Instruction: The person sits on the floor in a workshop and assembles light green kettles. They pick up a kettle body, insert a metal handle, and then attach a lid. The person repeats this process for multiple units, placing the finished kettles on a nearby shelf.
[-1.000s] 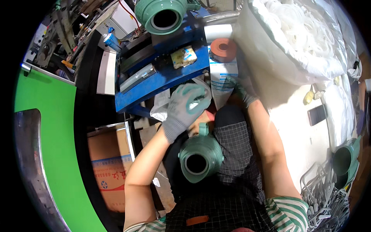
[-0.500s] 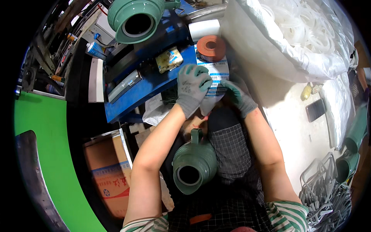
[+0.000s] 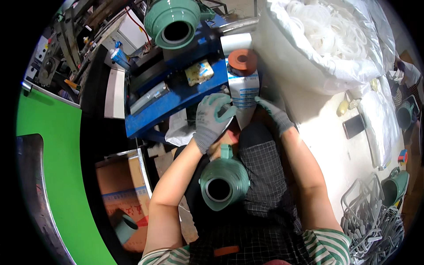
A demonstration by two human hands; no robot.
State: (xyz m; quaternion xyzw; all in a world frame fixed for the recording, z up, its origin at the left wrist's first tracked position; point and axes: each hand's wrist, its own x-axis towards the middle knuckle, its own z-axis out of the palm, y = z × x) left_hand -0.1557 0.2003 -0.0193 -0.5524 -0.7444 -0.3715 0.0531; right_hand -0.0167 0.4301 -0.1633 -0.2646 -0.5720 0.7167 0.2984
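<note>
My left hand [image 3: 213, 117], in a grey glove with green fingertips, stands just left of a hanging strip of blue-and-white labels [image 3: 245, 92]. Its thumb and forefinger curve apart, with nothing visible between them. On the strip's other side is my right hand [image 3: 274, 115], gloved alike, one fingertip at the strip's right edge. Its other fingers are partly hidden and blurred, so its grip is unclear. An orange tape roll [image 3: 242, 62] rests at the top of the strip. Between my knees sits a green jug [image 3: 225, 176] with a dark round mouth, its handle pointing away from me.
A second green jug [image 3: 173, 24] stands on the blue bench [image 3: 145, 115], behind a yellowish block [image 3: 199, 73]. At right are a large white sack [image 3: 309, 66] of translucent rings, a phone [image 3: 354, 126] and grey wire handles [image 3: 371, 221]. A cardboard box [image 3: 121, 181] stands lower left.
My left hand has moved off the label strip, down and left, and its thumb and forefinger have spread. My right hand stays at the strip's edge. The view has shifted slightly.
</note>
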